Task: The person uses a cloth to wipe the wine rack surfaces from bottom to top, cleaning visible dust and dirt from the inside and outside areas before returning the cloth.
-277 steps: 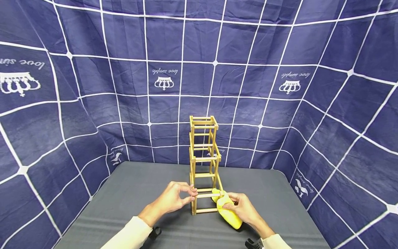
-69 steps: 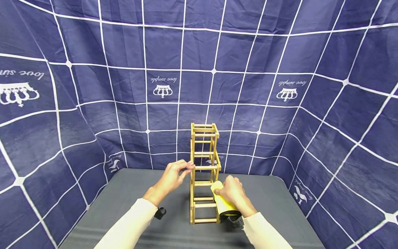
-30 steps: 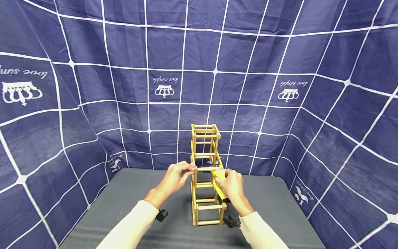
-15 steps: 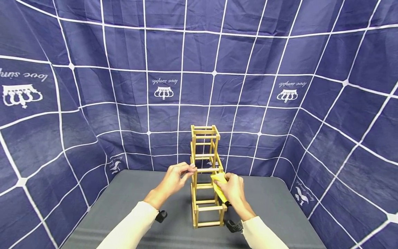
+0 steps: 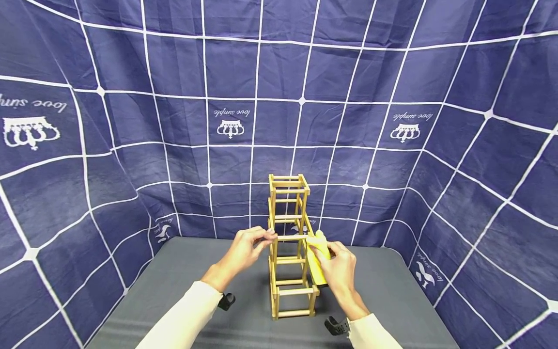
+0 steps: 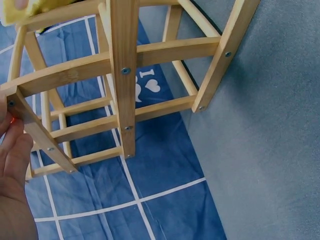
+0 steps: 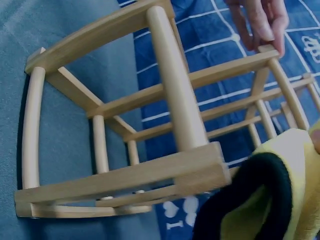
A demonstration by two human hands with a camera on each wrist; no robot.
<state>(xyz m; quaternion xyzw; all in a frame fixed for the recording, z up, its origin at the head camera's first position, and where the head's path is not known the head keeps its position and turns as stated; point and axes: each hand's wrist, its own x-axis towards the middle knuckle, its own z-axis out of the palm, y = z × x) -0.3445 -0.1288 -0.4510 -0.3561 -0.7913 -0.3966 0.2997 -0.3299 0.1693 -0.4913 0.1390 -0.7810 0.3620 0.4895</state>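
Item one: a stepped wooden rack [image 5: 291, 238], pale slats and round rungs, upright on a grey surface [image 5: 174, 281] in front of me, its tallest tier farthest from the person; small screws [image 6: 125, 71] show at the joints. Likely light for its height, stiff, smooth and a little slippery on the rungs, sturdy rather than fragile, though a sideways push high up could rock it. Best holds, in my judgement: the corner posts or the thicker side slats. Item two: a yellow cloth [image 5: 317, 265], dark-edged, soft and limp by its look, easily bunched, lying along the rack's right side at the middle tier. Left hand [image 5: 242, 250]: thumb and fingers together, pinching the rack's middle-tier left front corner. Right hand [image 5: 341, 266]: clamped on the cloth, thumb towards the rack. Edges: squared slat ends and corners jut where cloth might snag. Room: open to either side and through the gaps between rungs; behind, a blue gridded curtain [image 5: 231, 68] limits reach, whether touching the rack I cannot tell.
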